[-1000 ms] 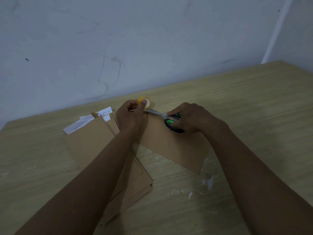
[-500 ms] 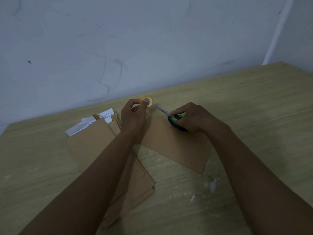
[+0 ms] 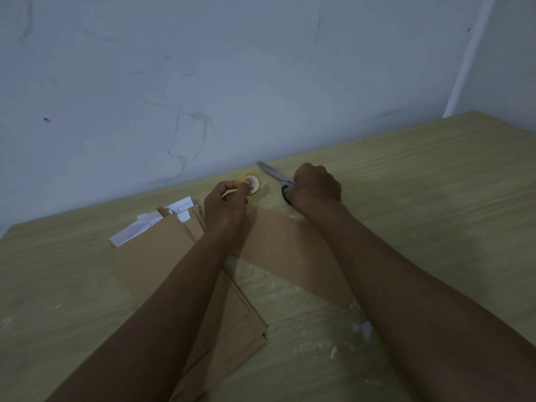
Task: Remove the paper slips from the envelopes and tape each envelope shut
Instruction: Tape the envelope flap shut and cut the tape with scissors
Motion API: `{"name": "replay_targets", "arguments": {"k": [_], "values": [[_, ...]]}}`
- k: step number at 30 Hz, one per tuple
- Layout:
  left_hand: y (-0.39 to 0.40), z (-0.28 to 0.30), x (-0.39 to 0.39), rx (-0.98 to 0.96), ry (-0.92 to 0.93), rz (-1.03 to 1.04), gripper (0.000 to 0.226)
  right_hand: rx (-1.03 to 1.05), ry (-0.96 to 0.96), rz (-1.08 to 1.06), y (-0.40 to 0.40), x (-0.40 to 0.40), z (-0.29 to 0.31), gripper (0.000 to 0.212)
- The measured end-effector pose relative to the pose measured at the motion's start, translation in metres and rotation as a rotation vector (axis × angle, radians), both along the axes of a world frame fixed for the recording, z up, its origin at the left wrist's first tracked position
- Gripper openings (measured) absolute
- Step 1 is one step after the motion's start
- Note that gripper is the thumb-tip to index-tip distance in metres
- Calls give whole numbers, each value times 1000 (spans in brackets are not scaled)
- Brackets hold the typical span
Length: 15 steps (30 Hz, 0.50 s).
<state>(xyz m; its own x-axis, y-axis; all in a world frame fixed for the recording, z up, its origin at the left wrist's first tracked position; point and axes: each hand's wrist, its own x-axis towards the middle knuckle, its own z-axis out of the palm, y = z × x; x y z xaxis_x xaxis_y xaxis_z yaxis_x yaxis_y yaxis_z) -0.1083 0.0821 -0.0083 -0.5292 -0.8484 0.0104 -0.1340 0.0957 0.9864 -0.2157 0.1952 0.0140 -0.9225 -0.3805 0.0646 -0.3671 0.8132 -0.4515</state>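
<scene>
Scissors (image 3: 275, 174) withdrawn from tape roll (image 3: 250, 184), now gripped in right hand (image 3: 316, 185) near wall. Left hand (image 3: 225, 208) pinches roll above single envelope (image 3: 295, 253). Stacked envelopes (image 3: 162, 256) retain paper slips (image 3: 136, 232); most work outstanding.

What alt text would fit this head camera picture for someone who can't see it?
A person's left hand pinches a yellow tape roll while the right hand grips scissors, above a brown envelope on a wooden table. At left lies an envelope stack with white slips sticking out.
</scene>
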Motion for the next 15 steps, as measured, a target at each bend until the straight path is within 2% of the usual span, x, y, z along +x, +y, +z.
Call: {"name": "replay_targets", "arguments": {"k": [3,4,7,9,15], "values": [[-3,1,-1,19,-14,-2,18,38,43,25,-2,2,-2,31],[-4,2,-2,30,-18,-4,19,-16,77,46,-1,2,-5,29],[-7,5,-1,73,-13,-7,19,-402,110,303,-4,10,-10,43],[-9,6,0,97,-19,-18,20,-539,80,483,-9,14,-14,45],[-15,10,2,116,-54,-5,23,-613,-39,460,-22,16,-10,23]]}}
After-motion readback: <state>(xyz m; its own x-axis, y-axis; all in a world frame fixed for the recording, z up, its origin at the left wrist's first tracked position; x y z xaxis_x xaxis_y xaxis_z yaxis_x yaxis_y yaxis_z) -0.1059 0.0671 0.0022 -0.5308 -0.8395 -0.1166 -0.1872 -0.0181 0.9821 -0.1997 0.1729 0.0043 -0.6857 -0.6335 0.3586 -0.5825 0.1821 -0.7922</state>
